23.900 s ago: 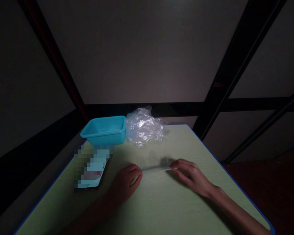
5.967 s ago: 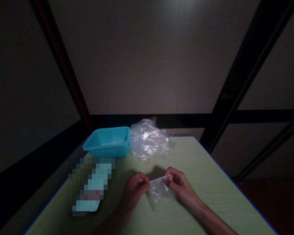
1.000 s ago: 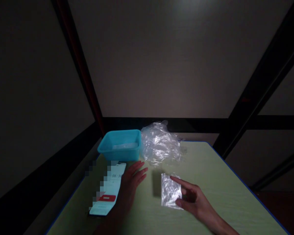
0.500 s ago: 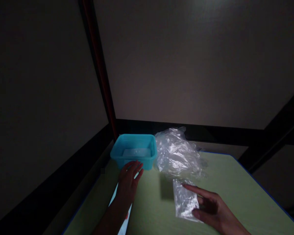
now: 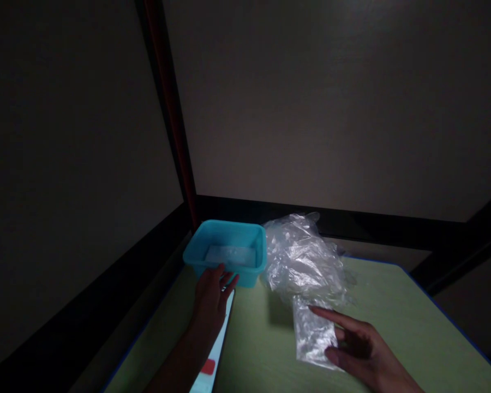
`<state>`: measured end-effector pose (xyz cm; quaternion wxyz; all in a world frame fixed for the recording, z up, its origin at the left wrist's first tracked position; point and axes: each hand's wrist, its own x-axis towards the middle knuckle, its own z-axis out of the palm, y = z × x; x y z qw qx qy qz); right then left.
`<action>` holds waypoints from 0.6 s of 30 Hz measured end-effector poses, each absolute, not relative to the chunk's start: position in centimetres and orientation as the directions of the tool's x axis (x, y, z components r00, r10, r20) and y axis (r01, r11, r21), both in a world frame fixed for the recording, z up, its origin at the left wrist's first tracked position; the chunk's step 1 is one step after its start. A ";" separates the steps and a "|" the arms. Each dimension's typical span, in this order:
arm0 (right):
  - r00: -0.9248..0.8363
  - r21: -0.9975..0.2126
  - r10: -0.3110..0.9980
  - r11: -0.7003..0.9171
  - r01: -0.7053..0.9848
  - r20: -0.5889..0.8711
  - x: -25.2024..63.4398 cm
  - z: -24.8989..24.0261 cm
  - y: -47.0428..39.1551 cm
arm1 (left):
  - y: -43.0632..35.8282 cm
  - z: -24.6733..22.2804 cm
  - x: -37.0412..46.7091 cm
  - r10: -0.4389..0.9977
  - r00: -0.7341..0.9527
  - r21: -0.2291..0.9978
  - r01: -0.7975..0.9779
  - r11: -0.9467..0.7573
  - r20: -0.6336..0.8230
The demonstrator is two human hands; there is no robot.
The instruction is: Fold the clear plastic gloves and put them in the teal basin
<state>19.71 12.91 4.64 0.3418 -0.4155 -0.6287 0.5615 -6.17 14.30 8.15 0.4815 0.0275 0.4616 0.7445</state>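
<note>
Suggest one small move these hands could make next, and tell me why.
I'd have the left hand close its fingers gently on the near rim of the blue tub to steady it. Those fingers look loosely open right at that rim, though contact is hard to tell, while the right hand is busy holding a flat clear packet.

The left hand (image 5: 213, 292) has let go of the small clear bag (image 5: 314, 332) and moved to the near rim of the blue basket (image 5: 225, 267). The bag, once stretched between both hands, is now in the right hand (image 5: 362, 346) alone, at two o'clock. The view has turned left, shifting the basket from eleven towards twelve o'clock. The left forearm now partly covers the phone (image 5: 220, 344).
</note>
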 end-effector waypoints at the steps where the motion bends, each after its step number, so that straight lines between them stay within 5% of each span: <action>1: -0.415 -0.989 0.909 0.018 0.144 -0.043 19.8 4.7 12.8 | 14.1 8.2 -6.3 0.747 -0.536 0.716 -0.688 -0.118 -0.392; 8: -0.333 -0.988 0.943 0.045 0.150 -0.008 20.7 6.6 11.8 | 10.9 9.2 -6.0 0.809 -0.547 0.782 -0.592 -0.194 -0.214; 18: -0.243 -0.980 0.969 0.090 0.178 0.044 24.2 10.7 9.2 | 5.9 7.8 -2.4 0.875 -0.381 0.805 -0.593 0.016 -0.298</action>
